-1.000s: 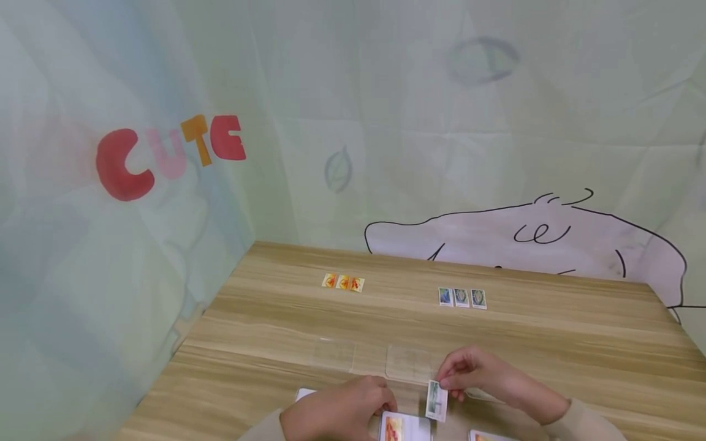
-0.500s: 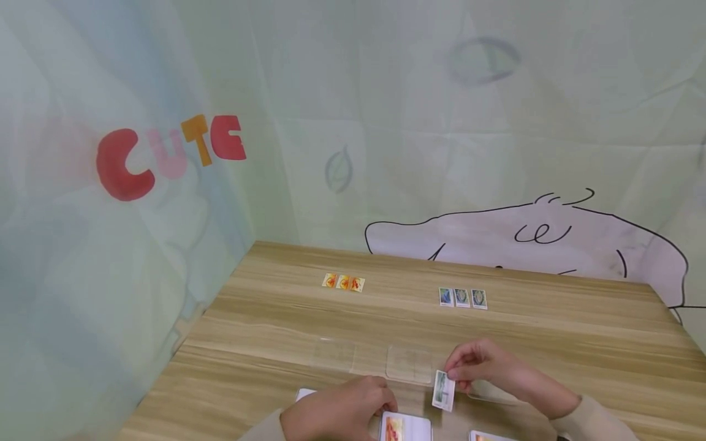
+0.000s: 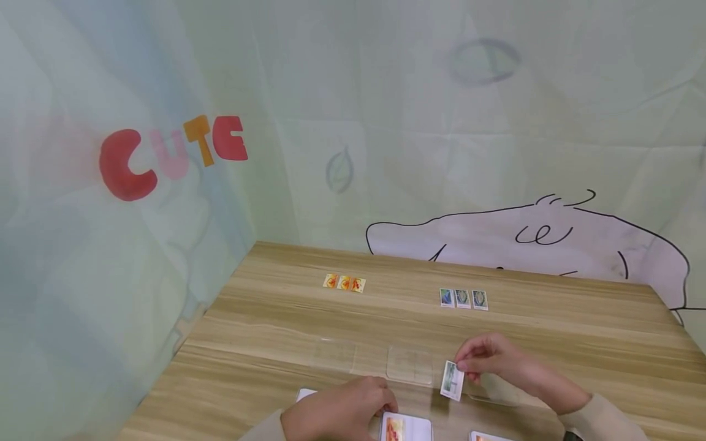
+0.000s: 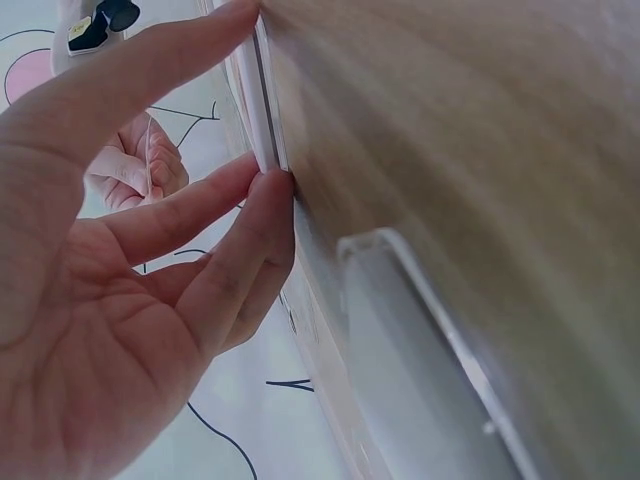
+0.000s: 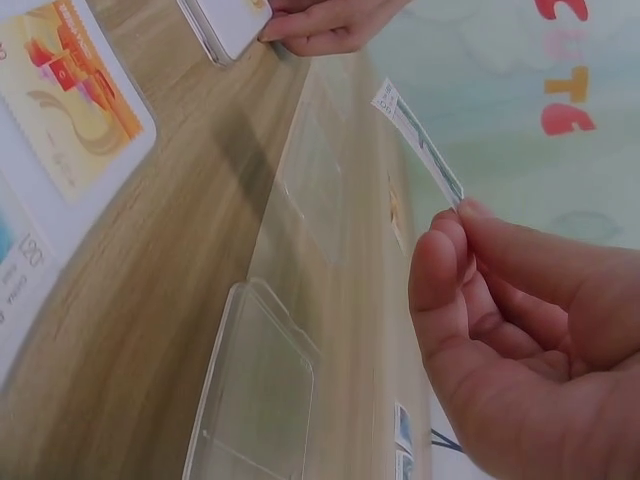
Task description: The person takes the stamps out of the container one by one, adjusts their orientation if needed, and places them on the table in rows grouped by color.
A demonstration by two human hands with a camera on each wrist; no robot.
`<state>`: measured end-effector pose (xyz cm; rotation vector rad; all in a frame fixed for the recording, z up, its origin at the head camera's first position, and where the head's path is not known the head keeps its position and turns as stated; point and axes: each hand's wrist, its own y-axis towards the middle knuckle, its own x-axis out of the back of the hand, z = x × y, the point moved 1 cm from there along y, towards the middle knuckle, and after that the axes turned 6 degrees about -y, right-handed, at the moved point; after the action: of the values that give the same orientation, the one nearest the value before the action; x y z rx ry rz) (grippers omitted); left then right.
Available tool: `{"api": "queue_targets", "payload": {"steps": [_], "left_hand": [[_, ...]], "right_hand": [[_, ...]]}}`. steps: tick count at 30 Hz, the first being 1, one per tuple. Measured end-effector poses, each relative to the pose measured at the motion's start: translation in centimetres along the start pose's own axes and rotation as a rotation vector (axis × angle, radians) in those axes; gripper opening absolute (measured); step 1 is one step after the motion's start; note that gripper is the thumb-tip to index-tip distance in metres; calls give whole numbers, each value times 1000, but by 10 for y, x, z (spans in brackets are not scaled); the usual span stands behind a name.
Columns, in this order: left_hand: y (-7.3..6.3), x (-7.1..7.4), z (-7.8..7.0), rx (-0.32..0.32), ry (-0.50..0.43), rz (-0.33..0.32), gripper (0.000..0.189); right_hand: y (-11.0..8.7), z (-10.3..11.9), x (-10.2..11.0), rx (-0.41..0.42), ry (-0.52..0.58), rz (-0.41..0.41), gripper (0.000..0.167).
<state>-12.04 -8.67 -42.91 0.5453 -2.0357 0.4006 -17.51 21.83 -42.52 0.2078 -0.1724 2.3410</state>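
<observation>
My right hand [image 3: 499,364] pinches a small white-edged postage stamp [image 3: 452,381] with a green picture by its corner, between thumb and fingers. The stamp stands tilted above the table, over its own shadow; the right wrist view shows it nearly edge-on [image 5: 425,145]. At the table's near side my left hand [image 3: 339,407] holds the edge of a white stamp case [image 3: 419,429], which bears an orange-red stamp. Its thumb and fingertips [image 4: 270,185] lie along the case's thin edge in the left wrist view. The lower part of this case is cut off in the head view.
Clear plastic lids [image 3: 409,365] lie in a row on the wooden table [image 3: 265,306], one partly behind my right hand. Further back are three orange stamps [image 3: 344,282] and three blue-green stamps [image 3: 463,298]. Another white case [image 3: 488,436] with stamps is at the near right.
My right hand has moved a little right and away from me, carrying the pinched stamp from beside the left hand's case toward the rightmost clear lid. The left hand has stayed put.
</observation>
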Motion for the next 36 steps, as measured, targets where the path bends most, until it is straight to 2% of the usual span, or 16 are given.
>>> {"api": "queue_targets", "payload": {"steps": [13,28,36], "left_hand": [[1,1,-2,3,-11,-7,35],[1,1,-3,18,-29,-13,33],[-1,2,-4,5,-23,-12,33]], "right_hand": [[-4,1,15,61,8,-6,23],[-9,2,30,-5,-84,-48,23],[-12,-2,38,6,-99,-51,24]]}}
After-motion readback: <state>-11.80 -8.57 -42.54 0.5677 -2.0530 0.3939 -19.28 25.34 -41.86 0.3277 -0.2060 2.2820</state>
